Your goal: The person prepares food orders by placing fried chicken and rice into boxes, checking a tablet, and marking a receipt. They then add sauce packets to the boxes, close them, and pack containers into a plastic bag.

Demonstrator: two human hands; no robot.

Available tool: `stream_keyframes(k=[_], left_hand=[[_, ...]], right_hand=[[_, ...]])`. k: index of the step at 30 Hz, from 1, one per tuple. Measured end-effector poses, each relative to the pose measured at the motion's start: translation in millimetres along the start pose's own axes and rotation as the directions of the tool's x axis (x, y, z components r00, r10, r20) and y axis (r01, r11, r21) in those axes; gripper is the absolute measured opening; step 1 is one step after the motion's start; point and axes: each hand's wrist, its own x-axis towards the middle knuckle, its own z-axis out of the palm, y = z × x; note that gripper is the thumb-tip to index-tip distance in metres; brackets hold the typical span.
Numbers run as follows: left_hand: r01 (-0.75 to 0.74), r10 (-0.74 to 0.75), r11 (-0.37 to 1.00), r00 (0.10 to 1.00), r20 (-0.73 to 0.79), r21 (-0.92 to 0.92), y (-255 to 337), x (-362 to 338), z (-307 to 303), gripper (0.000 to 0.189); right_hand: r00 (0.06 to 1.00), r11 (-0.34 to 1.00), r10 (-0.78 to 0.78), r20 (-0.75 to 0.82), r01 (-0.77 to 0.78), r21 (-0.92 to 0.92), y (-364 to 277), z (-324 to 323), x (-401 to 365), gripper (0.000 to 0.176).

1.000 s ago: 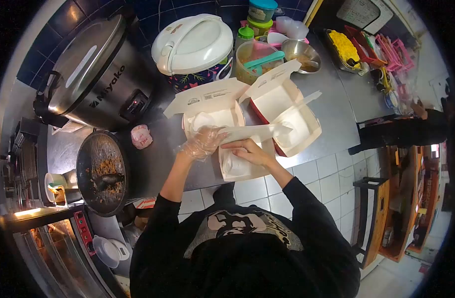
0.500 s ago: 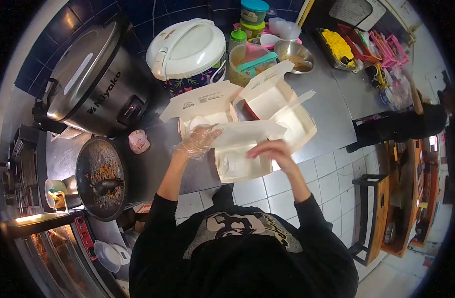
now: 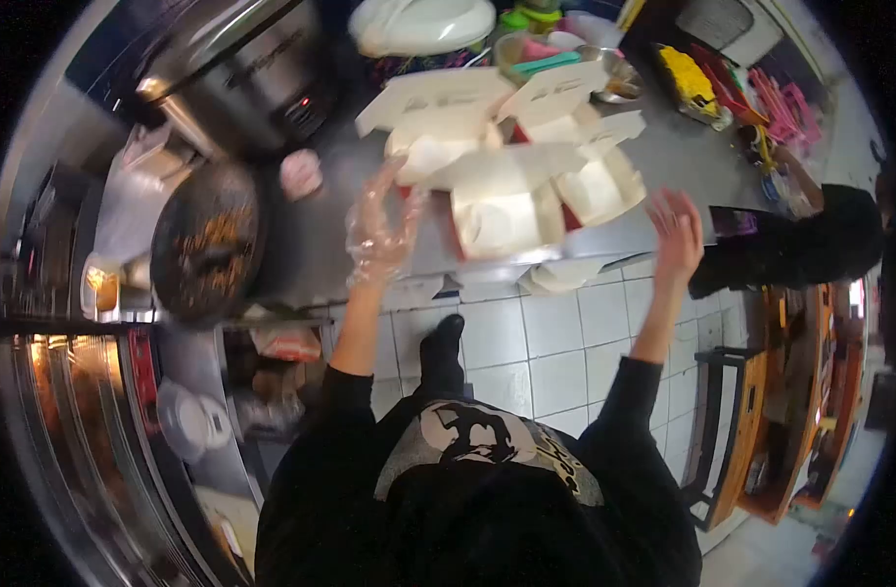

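Observation:
Several open white takeaway boxes stand together on the steel counter. The front box (image 3: 507,223) is close to the counter's edge, with another box (image 3: 599,189) to its right and one more (image 3: 438,147) behind it on the left. My left hand (image 3: 381,227), in a clear plastic glove, is spread just left of the front box and holds nothing. Bare and blurred, my right hand (image 3: 676,235) hovers off the right side of the boxes with nothing in it, its fingers apart.
A dark pan (image 3: 211,245) with food bits and a pink-white wrapped bundle (image 3: 301,173) lie left. Rice cookers (image 3: 262,83) stand behind. Another person (image 3: 810,240) is at the right, near a tray of yellow food (image 3: 687,83). Wooden shelves (image 3: 751,411) stand lower right.
Both hands have come away from the front box, my left hand to its left and my right hand out to the right. The view has shifted, so the counter appears higher.

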Motion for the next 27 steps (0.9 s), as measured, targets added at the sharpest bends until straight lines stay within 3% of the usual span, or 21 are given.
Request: stream_keyframes(k=[1,2,3,5,7,8,9,10,11,12,13,14,15,16,17,19,21,23,25,26,27], left_hand=[[0.135,-0.143,0.984,0.988,-0.060,-0.117,11.5,-33.2,-21.4,0.035],[0.258,-0.289,0.937,0.951,-0.108,-0.235,21.3,-77.6,-43.0,0.032],[0.363,-0.433,0.863,0.890,-0.145,-0.353,23.8,-125.8,-63.9,0.029],[0.395,-0.418,0.901,0.902,-0.110,-0.180,22.2,-240.0,-108.5,0.024],[0.519,-0.519,0.854,0.851,-0.077,-0.023,44.8,-355.9,-155.8,0.024],[0.584,-0.584,0.811,0.808,-0.076,-0.024,53.4,-417.0,-181.0,0.025],[0.698,-0.690,0.716,0.710,-0.143,0.013,65.9,-477.7,-211.7,0.026],[0.789,-0.767,0.613,0.605,-0.215,0.035,79.5,-534.3,-240.4,0.028],[0.859,-0.819,0.510,0.499,-0.281,0.039,91.5,-583.3,-268.6,0.029],[0.955,-0.899,0.294,0.293,-0.326,0.048,102.1,-627.8,-305.8,0.032],[0.959,-0.877,0.145,0.238,-0.417,0.243,106.9,-676.8,-342.4,0.033],[0.911,-0.839,-0.027,0.203,-0.504,0.412,111.7,-723.5,-387.2,0.033],[0.947,-0.728,0.100,0.279,-0.627,0.305,105.7,-765.2,-418.2,0.032],[0.937,-0.592,0.255,0.345,-0.728,0.237,99.3,-805.2,-449.0,0.031],[0.881,-0.614,0.043,0.395,-0.683,0.471,104.4,-825.8,-490.3,0.033],[0.864,-0.590,-0.106,0.344,-0.731,0.492,104.6,-878.9,-555.9,0.036],[0.875,-0.711,-0.298,0.062,-0.701,0.381,110.9,-896.7,-599.9,0.035],[0.820,-0.769,-0.441,-0.134,-0.626,0.366,94.4,-943.5,-638.6,0.036],[0.518,-0.840,-0.515,-0.147,-0.522,0.683,63.2,-983.2,-664.7,0.038],[0.166,-0.893,-0.448,-0.122,-0.433,0.878,43.5,-994.7,-667.0,0.038],[0.119,-0.885,-0.449,-0.193,-0.423,0.885,21.7,-1017.7,-674.5,0.039]], right_hand=[[0.999,0.758,-0.042,0.031,0.052,-0.650,3.6,-30.6,-31.3,0.033],[0.993,0.152,-0.061,0.104,0.112,-0.982,17.7,-65.1,-69.1,0.033],[0.970,0.198,-0.153,0.187,0.215,-0.956,40.8,-99.8,-114.4,0.033],[0.950,0.655,0.289,-0.116,-0.285,-0.700,52.1,-109.4,-226.0,0.032],[0.838,0.629,0.537,-0.096,-0.474,-0.616,80.8,-125.6,-347.0,0.034],[0.763,0.432,0.647,0.013,-0.352,-0.831,92.1,-139.2,-414.3,0.039],[0.729,0.477,0.623,0.283,-0.068,-0.877,87.8,-146.2,-484.6,0.040],[0.592,0.461,0.735,0.331,-0.078,-0.884,101.3,-176.0,-556.6,0.044],[0.344,0.299,0.911,0.228,-0.170,-0.939,80.6,-168.4,-614.1,0.050],[0.332,0.416,0.881,0.336,-0.206,-0.886,110.7,-236.3,-720.6,0.057],[0.047,0.175,0.984,0.170,-0.158,-0.972,82.4,-229.9,-764.7,0.067],[0.050,0.429,0.898,0.437,-0.325,-0.843,90.3,-261.2,-849.6,0.078],[0.086,0.279,0.959,0.271,-0.110,-0.954,58.3,-220.3,-865.8,0.084],[0.078,0.252,0.966,0.248,-0.052,-0.966,31.4,-181.3,-859.9,0.089],[0.012,0.198,0.980,0.198,0.013,-0.980,22.9,-163.8,-866.6,0.091],[-0.030,0.068,0.997,0.068,0.000,-0.998,12.8,-143.8,-893.9,0.091],[-0.060,-0.035,0.998,-0.036,0.016,-0.999,6.5,-125.1,-914.0,0.094],[0.030,-0.004,1.000,-0.001,0.097,-0.995,16.7,-144.7,-962.4,0.092],[0.061,-0.068,0.996,-0.065,0.044,-0.997,17.7,-136.7,-992.6,0.089],[0.080,-0.103,0.992,-0.101,0.013,-0.995,15.7,-133.3,-1007.2,0.088],[0.099,-0.138,0.985,-0.140,-0.025,-0.990,13.5,-133.2,-1018.5,0.086]])
